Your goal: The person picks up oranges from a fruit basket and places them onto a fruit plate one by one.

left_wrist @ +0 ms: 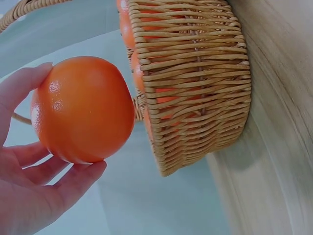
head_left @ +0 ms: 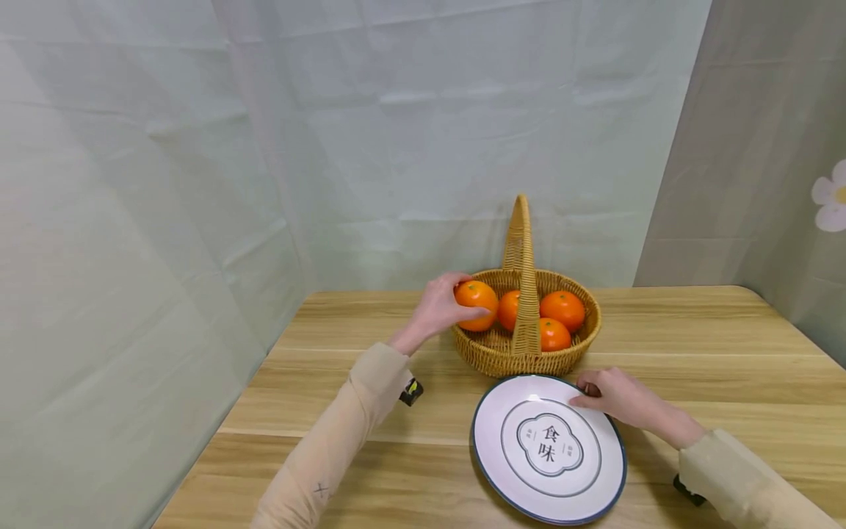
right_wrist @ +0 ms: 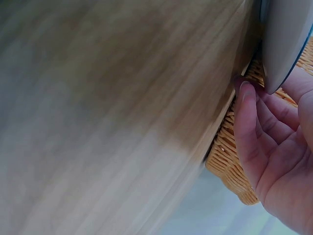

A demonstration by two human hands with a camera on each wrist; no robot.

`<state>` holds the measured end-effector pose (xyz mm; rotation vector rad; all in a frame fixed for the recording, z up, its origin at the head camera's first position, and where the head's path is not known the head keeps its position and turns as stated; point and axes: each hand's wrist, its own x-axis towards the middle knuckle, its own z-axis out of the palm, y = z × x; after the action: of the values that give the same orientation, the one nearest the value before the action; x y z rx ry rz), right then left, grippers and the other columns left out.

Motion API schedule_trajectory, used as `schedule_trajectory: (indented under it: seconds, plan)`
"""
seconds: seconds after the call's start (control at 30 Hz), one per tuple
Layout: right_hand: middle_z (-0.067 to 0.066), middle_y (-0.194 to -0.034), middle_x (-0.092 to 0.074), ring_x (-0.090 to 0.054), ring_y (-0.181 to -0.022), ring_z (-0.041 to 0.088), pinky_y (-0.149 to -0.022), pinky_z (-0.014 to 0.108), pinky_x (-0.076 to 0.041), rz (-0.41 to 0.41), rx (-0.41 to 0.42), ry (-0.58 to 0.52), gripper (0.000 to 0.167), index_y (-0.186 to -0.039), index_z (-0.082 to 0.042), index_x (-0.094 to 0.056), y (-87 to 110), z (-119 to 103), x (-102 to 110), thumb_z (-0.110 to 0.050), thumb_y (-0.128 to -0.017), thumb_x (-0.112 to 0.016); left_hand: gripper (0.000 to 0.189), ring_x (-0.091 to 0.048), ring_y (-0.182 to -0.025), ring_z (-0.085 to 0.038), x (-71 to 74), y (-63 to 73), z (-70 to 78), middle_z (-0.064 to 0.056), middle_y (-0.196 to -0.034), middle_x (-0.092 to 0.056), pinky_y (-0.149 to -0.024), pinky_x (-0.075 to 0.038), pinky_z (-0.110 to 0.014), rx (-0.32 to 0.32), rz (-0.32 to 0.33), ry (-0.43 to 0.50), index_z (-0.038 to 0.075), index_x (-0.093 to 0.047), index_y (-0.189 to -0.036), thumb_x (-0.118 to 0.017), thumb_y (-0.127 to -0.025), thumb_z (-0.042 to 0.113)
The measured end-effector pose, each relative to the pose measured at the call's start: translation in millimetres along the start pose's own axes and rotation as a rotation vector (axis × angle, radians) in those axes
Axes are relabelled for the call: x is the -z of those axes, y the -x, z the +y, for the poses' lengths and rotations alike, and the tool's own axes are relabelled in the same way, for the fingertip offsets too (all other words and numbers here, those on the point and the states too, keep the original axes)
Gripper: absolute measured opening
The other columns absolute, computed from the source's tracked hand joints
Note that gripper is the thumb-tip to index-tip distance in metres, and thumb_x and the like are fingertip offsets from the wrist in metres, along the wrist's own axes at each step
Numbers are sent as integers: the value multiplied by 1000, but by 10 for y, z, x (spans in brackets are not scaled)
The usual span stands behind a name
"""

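Note:
My left hand point(head_left: 439, 307) holds an orange point(left_wrist: 83, 110) between thumb and fingers. In the left wrist view the fruit is above the rim of the wicker basket point(left_wrist: 195, 83), apart from it. More oranges point(head_left: 562, 311) lie inside the basket, partly hidden by its arched handle point(head_left: 526, 294). In front of the basket is a white plate point(head_left: 499, 448) with a dark blue rim and printed characters. My right hand point(head_left: 620, 398) grips its far right edge, thumb on top and fingers beneath, as the right wrist view shows.
The basket and plate are on a wood-grain table point(head_left: 727, 353). Pale cloth point(head_left: 463, 132) hangs behind and to the left, close to the table's edges. A greyer cloth with a flower print point(head_left: 830, 197) hangs on the right.

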<state>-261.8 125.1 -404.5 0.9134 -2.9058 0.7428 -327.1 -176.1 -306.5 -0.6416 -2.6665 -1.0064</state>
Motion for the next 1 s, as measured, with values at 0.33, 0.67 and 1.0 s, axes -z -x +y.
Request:
schedule_trajectory:
  seconds: [0.33,0.67,1.0]
  plan:
    - [-10,-59,-44,-41,-52,4,-46,22,-36,5,7,2,15,-76,-13,-59,7,0,-3,-22,-79,-70,58,-47,-97,-23,105,83,49,-9,-112,-54,-75,-43,-32,1,12,1,3,-54,-117,-75,-72,32]
    - [-10,-59,-44,-40,-52,3,-46,22,-35,4,9,8,16,-77,-13,-59,5,18,1,-24,-79,-70,57,-48,-91,-20,178,163,68,-8,-109,-54,-70,-45,-30,-19,21,16,3,-55,-116,-75,-72,31]
    - [-10,-59,-44,-41,-52,4,-47,22,-36,1,-4,14,17,-78,-12,-59,2,2,0,-25,-79,-70,54,-51,-86,-19,254,213,88,-7,-103,-55,-68,-46,-29,-32,42,40,2,-56,-113,-76,-71,30]
